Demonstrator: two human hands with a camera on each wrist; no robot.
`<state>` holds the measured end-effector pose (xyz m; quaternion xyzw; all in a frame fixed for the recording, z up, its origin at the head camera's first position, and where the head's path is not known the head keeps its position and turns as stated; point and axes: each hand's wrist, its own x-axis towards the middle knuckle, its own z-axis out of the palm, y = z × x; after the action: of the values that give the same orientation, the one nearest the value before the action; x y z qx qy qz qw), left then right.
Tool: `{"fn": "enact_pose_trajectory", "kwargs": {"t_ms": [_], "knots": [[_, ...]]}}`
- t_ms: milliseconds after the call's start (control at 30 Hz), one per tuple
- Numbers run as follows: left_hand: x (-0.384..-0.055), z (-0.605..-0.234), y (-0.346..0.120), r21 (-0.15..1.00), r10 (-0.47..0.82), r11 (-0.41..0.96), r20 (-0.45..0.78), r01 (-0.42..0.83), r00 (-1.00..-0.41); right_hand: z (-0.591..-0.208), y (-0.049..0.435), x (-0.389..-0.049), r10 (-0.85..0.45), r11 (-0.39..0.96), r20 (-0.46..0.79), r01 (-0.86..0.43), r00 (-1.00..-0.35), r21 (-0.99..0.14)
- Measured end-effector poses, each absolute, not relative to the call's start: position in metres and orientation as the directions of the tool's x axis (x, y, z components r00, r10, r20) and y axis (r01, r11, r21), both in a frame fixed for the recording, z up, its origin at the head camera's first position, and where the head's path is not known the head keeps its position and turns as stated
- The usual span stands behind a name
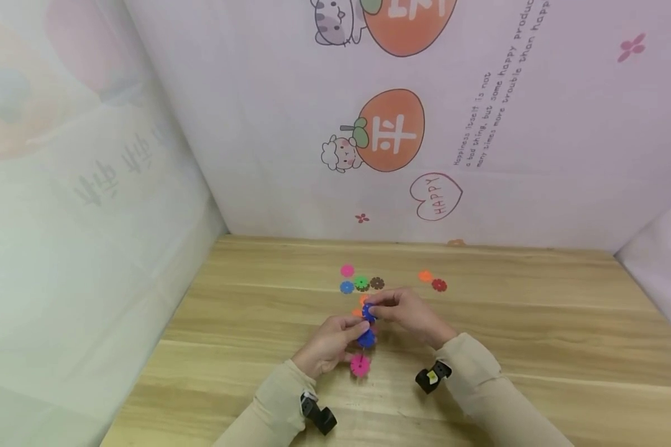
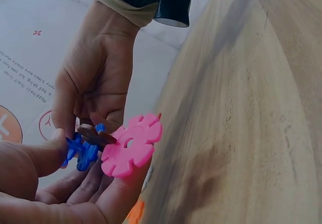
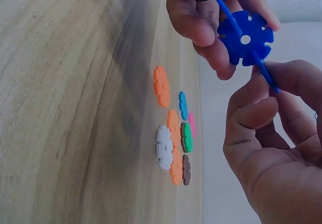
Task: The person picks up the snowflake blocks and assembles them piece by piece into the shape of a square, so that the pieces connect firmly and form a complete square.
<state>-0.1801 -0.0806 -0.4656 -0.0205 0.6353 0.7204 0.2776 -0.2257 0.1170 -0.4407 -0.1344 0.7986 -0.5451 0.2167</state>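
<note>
My left hand holds a joined chain of notched, flower-shaped plastic discs over the table. Its thumb and fingers grip a blue disc in the middle of the chain. At the near end hangs a pink disc, with a brown disc slotted between it and the blue ones. My right hand pinches another blue disc, seen nearly edge-on in the right wrist view, where it meets the middle one at a slot. How deep that slot is engaged cannot be told.
Loose discs lie flat beyond my hands: pink, light blue, green over a brown one, brown, plus orange and white. Farther right are an orange disc and a red disc. Printed cloth hangs behind.
</note>
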Motion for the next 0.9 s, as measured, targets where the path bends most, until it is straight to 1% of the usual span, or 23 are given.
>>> {"fn": "enact_pose_trajectory", "kwargs": {"t_ms": [167,300,400,533,633,767,900], "knots": [[-0.181,-0.466,-0.082,0.902,0.382,-0.059,-0.375,-0.428,-0.844,-0.441,0.119,-0.227,-0.420,0.381,-0.190,0.018,-0.887,-0.924],[-0.182,-0.467,-0.084,0.899,0.364,-0.076,-0.378,-0.432,-0.851,-0.444,0.124,-0.229,-0.382,0.427,-0.133,-0.047,-0.914,-0.903],[-0.183,-0.467,-0.086,0.899,0.338,-0.082,-0.380,-0.429,-0.861,-0.448,0.128,-0.230,-0.354,0.519,-0.088,-0.117,-0.931,-0.847],[-0.184,-0.467,-0.087,0.898,0.317,-0.097,-0.382,-0.430,-0.868,-0.456,0.130,-0.232,-0.343,0.626,-0.085,-0.159,-0.936,-0.764],[-0.184,-0.467,-0.088,0.896,0.314,-0.108,-0.380,-0.430,-0.870,-0.461,0.128,-0.233,-0.329,0.667,-0.109,-0.149,-0.938,-0.730],[-0.185,-0.468,-0.088,0.898,0.309,-0.112,-0.375,-0.425,-0.874,-0.465,0.123,-0.235,-0.315,0.710,-0.098,-0.166,-0.944,-0.684],[-0.185,-0.470,-0.089,0.903,0.305,-0.108,-0.367,-0.415,-0.878,-0.466,0.114,-0.238,-0.291,0.771,-0.081,-0.184,-0.953,-0.609]]}}
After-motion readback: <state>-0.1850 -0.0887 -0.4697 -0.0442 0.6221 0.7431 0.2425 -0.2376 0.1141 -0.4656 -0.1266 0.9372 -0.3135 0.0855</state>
